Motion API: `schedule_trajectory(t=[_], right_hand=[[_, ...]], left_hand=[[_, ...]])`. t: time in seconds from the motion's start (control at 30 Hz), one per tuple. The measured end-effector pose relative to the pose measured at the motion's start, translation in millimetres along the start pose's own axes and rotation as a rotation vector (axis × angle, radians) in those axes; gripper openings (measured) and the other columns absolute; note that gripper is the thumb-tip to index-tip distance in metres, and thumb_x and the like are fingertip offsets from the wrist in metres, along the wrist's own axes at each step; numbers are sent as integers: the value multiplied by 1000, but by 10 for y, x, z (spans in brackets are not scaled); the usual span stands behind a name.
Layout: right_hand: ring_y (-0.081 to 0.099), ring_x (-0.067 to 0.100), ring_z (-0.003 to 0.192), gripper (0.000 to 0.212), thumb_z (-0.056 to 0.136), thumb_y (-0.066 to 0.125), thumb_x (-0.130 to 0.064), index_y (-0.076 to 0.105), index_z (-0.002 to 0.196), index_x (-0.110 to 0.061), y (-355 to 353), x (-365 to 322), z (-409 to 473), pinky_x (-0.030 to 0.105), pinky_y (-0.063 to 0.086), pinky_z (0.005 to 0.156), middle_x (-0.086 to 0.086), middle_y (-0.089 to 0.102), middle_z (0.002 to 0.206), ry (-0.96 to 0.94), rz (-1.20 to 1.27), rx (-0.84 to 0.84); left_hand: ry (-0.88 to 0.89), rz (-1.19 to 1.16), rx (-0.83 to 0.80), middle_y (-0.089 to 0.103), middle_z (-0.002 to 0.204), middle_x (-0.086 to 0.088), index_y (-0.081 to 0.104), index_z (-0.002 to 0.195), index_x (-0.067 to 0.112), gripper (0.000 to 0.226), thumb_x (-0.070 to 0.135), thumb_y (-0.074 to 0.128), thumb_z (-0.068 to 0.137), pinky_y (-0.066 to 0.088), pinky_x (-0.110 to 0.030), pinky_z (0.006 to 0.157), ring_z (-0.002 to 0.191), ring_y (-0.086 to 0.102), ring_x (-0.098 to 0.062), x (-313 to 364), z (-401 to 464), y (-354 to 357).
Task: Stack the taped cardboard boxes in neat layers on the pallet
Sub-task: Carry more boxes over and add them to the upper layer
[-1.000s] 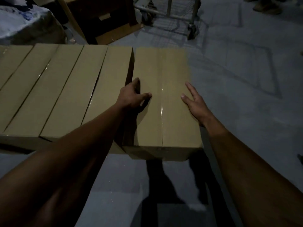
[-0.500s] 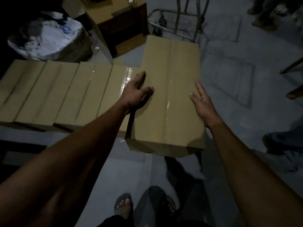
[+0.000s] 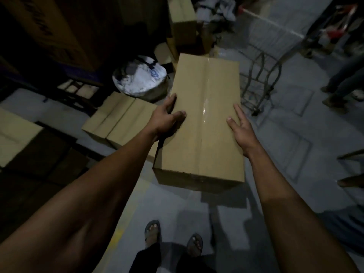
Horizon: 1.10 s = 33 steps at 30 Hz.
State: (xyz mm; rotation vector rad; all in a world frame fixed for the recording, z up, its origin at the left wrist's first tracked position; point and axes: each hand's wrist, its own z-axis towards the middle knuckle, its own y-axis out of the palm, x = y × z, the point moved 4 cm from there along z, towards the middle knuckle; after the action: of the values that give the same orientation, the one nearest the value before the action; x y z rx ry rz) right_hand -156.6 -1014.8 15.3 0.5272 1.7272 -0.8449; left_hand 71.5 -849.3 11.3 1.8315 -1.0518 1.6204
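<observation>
A long taped cardboard box (image 3: 204, 123), with clear tape along its top seam, is held up off the floor in front of me. My left hand (image 3: 167, 119) grips its left edge, thumb on top and fingers down the side. My right hand (image 3: 240, 127) holds the right edge, with two fingers lying on top and the others hidden over the side. Two more taped boxes (image 3: 118, 117) lie side by side on the floor to the left, below the held box. Another pale box (image 3: 13, 134) shows at the far left edge. I cannot make out a pallet in the dark.
A white sack (image 3: 139, 79) sits behind the floor boxes. A metal hand truck (image 3: 258, 81) stands on the right of the held box. Other people's legs (image 3: 346, 79) are at the right edge. Tall cartons (image 3: 183, 22) stand at the back. My sandalled feet (image 3: 153, 229) are below.
The box has come up off the row of boxes and away from it, with both hands still on its sides. My view has risen and turned, so fewer floor boxes show.
</observation>
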Motion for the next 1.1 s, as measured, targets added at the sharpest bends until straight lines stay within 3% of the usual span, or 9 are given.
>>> schedule_trajectory(t=[0.1, 0.2, 0.3, 0.37, 0.47, 0.67, 0.83, 0.97, 1.1], right_hand=[[27, -1, 142, 61, 108, 54, -31, 27, 163, -38, 327, -666, -125, 6, 29, 102, -15, 28, 162, -36, 6, -70], [33, 6, 145, 61, 107, 55, -33, 28, 161, -43, 768, -1205, -271, 21, 35, 107, -10, 29, 165, -82, 13, -159], [37, 15, 147, 61, 106, 56, -36, 29, 159, -50, 1320, -1615, -410, 38, 37, 118, -7, 31, 166, -115, 15, -223], [41, 19, 144, 59, 106, 56, -40, 29, 156, -56, 1783, -1825, -519, 47, 41, 116, -7, 31, 165, -124, 9, -283], [42, 21, 141, 59, 107, 55, -37, 29, 157, -53, 2538, -2042, -653, 49, 42, 113, -6, 32, 164, -152, -25, -381], [36, 14, 149, 58, 106, 58, -26, 36, 158, -39, 4290, -2408, -873, 43, 29, 126, -7, 36, 164, -305, -69, -580], [40, 11, 142, 57, 108, 55, -27, 35, 159, -41, 5489, -2691, -1200, 27, 39, 113, -12, 37, 159, -311, -65, -763], [37, 14, 148, 57, 107, 56, -32, 35, 157, -49, 6201, -2747, -1266, 48, 33, 124, -11, 34, 165, -322, -94, -883], [34, 14, 150, 57, 107, 56, -36, 33, 155, -55, 6737, -2827, -1213, 49, 30, 125, -11, 32, 166, -303, -122, -965]], left_hand=[[8, -17, 90, 32, 167, 13, 43, 157, 23, 92, 34, 85, 76, 42, -43, 118, 147, 39, -7, 411, -370, -579], [55, 133, 197, 28, 169, 5, 34, 162, 20, 87, 40, 77, 89, 27, -34, 126, 153, 29, -8, 807, -837, -1176], [74, 139, 286, 28, 167, 7, 29, 163, 19, 80, 32, 72, 97, 26, -21, 117, 146, 30, -2, 903, -1207, -1831], [66, 116, 346, 27, 168, 8, 30, 163, 22, 86, 40, 76, 93, 25, -29, 124, 148, 29, -3, 859, -1492, -2282], [10, -5, 440, 30, 167, 14, 35, 159, 37, 102, 62, 84, 73, 32, -43, 125, 151, 33, -9, 608, -1921, -3017], [-15, -48, 680, 24, 169, 13, 30, 162, 31, 80, 35, 73, 95, 25, -36, 126, 153, 27, -9, 211, -2883, -4295], [-40, -18, 847, 21, 170, 12, 29, 163, 30, 77, 32, 71, 98, 22, -26, 119, 153, 23, -6, -161, -3512, -5206], [-61, -37, 934, 19, 171, 12, 27, 164, 30, 76, 29, 68, 99, 22, -32, 124, 155, 21, -9, -365, -3832, -5649], [-104, -32, 986, 17, 171, 12, 26, 164, 33, 75, 31, 66, 101, 20, -31, 122, 156, 19, -11, -540, -3914, -5990]])
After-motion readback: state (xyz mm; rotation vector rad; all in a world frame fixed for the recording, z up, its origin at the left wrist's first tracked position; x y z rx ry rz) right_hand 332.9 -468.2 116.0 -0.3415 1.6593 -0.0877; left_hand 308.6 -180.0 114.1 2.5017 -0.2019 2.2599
